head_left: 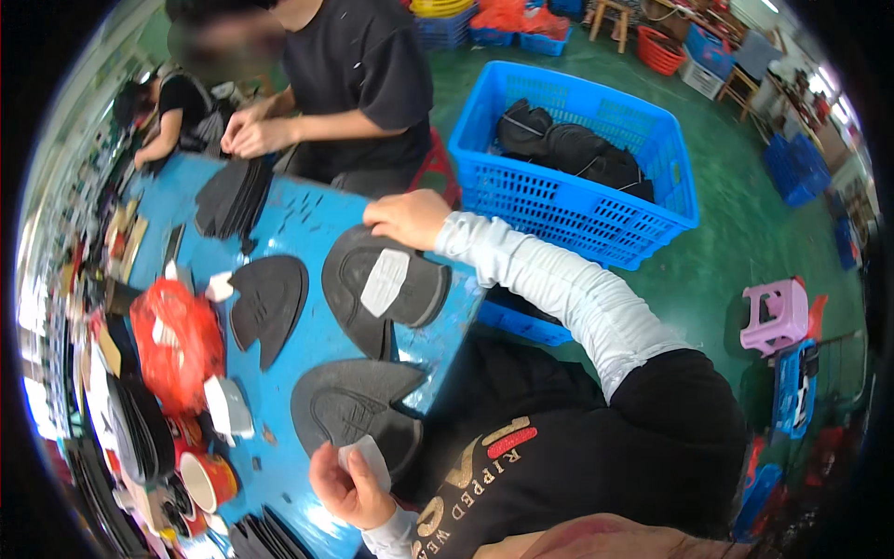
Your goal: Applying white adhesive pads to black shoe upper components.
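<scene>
Between the thumb and fingers of my left hand (356, 489) is a small white pad (369, 460), held over the lower edge of a black shoe upper (340, 396). This upper lies flat on the blue table (279, 456), its notch toward the right. My right hand (410, 220) has its fingers closed on the top edge of a second black upper (349, 270). A white wrinkled patch (385, 282) lies on that one. Left of both is a third black upper (270, 303), with stitched or pressed lines on its face.
Across the table a person (354, 93) works with both hands near a stack of black uppers (233, 197). A red plastic bag (177, 345), white container (228, 407) and paper cup (207, 481) line the left. A blue crate (568, 196) holding black pieces stands beyond my right arm.
</scene>
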{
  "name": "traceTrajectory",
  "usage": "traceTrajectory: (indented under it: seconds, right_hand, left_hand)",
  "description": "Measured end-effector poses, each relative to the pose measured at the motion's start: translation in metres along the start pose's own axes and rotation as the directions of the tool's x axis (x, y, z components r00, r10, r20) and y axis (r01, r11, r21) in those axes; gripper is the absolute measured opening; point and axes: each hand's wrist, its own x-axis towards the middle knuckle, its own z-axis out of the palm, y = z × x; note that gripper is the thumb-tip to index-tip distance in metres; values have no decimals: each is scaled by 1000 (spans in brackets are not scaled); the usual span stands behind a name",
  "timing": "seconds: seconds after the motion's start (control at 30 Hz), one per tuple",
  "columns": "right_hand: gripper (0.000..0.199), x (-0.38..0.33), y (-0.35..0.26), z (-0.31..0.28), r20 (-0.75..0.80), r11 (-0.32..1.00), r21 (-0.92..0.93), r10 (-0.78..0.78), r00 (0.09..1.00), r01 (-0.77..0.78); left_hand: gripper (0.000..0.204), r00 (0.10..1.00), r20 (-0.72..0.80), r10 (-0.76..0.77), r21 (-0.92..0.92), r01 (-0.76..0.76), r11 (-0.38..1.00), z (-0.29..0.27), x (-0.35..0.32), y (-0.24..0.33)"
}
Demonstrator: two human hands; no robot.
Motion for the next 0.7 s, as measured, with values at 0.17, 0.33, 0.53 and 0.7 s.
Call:
traceTrajectory:
  seconds: [0.17,0.33,0.53,0.7]
  right_hand:
    - [22,11,14,-6,162,1000,9,1,987,-3]
    - [39,-4,-79,-43,-193,987,90,-114,975,133]
    - [18,-72,-201,-18,338,360,907,-315,887,-218]
    - [13,-80,-199,5,464,150,886,-286,838,-439]
  left_hand:
    - [35,999,44,-16,-16,17,1000,1,-3,-4]
    - [32,999,29,45,-71,-43,997,3,0,-9]
    - [28,995,-77,56,-61,-61,996,7,2,-8]
    - [30,997,-76,-4,0,4,1000,2,-5,-2]
